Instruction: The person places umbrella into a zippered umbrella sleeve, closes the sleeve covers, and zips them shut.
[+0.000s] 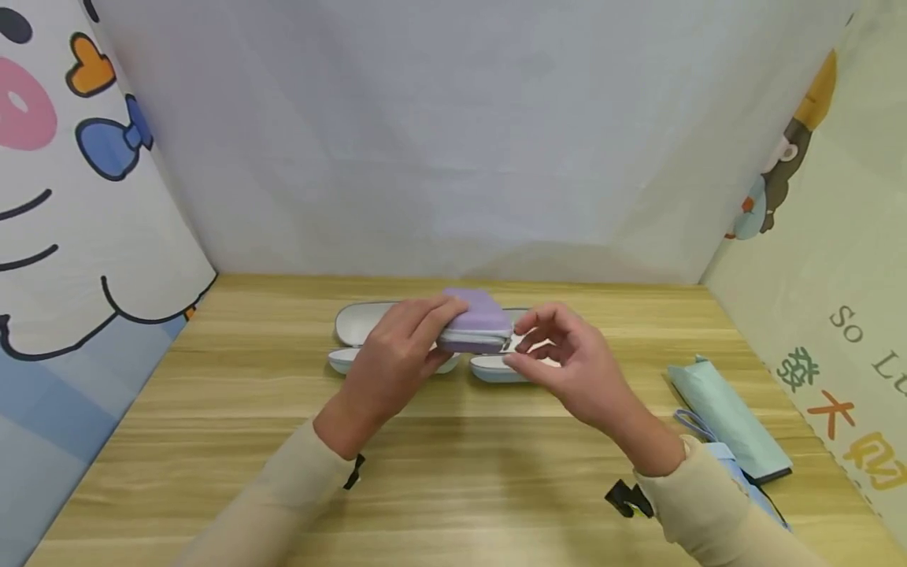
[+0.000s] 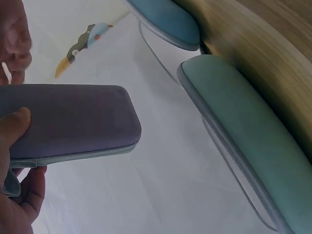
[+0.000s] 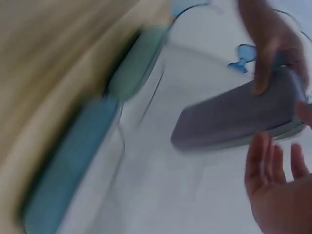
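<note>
My left hand (image 1: 397, 354) grips a purple zippered hard case (image 1: 476, 311), thumb on one face and fingers on the other, held up off the table. In the right wrist view the purple case (image 3: 239, 114) hangs tilted from that hand. Beside its zipper end is my right hand (image 1: 574, 362), thumb and fingers parted and loosely bent, fingertips close to the zipper pull. Behind the hands two cases with white insides lie opened: a green one (image 2: 234, 102) on the left and a blue one (image 2: 165, 19) on the right, both partly hidden in the head view.
At the right of the wooden table (image 1: 460, 488) lies a pale green folded umbrella-like pouch (image 1: 730, 417), overlapping a light blue item (image 1: 744, 472) with a strap. A white cloth (image 1: 453, 142) rises along the back edge, with printed sheets at both sides.
</note>
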The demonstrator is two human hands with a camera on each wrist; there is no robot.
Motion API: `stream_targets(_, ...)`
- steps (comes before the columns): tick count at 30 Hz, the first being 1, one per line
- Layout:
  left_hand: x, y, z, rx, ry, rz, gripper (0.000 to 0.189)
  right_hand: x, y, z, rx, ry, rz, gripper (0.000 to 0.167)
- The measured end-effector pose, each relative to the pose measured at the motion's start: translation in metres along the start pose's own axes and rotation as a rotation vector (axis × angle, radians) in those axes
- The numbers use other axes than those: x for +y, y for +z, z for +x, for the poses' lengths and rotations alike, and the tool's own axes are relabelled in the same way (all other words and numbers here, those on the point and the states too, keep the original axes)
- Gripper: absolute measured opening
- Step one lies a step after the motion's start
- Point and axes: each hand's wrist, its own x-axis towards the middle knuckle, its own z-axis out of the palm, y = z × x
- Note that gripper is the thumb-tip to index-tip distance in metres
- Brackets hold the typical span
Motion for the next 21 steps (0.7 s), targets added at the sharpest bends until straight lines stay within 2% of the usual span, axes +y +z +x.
stream_targets(3, 0.004, 0.0, 0.0, -0.009, 0.007, 0.038, 0.066, 0.005, 0.004, 0.007, 0.056, -0.21, -0.387, 0.061)
stream_targets(5, 0.008, 0.0, 0.001, -0.009, 0.008, 0.059, 0.064, 0.011, 0.007, 0.012, 0.071, -0.31, -0.503, 0.067)
stream_targets(7, 0.011, -0.001, 0.002, 0.002, 0.012, 0.075, 0.064, 0.016, 0.009, 0.016, 0.09, -0.389, -0.554, 0.064)
stream_targets(10, 0.014, -0.001, 0.003, 0.03, 0.021, 0.08, 0.065, 0.022, 0.011, 0.017, 0.132, -0.452, -0.529, 0.058)
stream_targets(14, 0.013, -0.002, 0.005, 0.057, 0.028, 0.042, 0.068, 0.025, 0.011, 0.017, 0.138, -0.445, -0.413, 0.055)
stream_targets(18, 0.008, -0.004, 0.006, 0.071, 0.032, -0.042, 0.069, 0.027, 0.01, 0.018, 0.136, -0.427, -0.302, 0.054)
stream_targets(21, 0.002, -0.006, 0.006, 0.066, 0.018, -0.152, 0.072, 0.027, 0.008, 0.018, 0.139, -0.422, -0.254, 0.056)
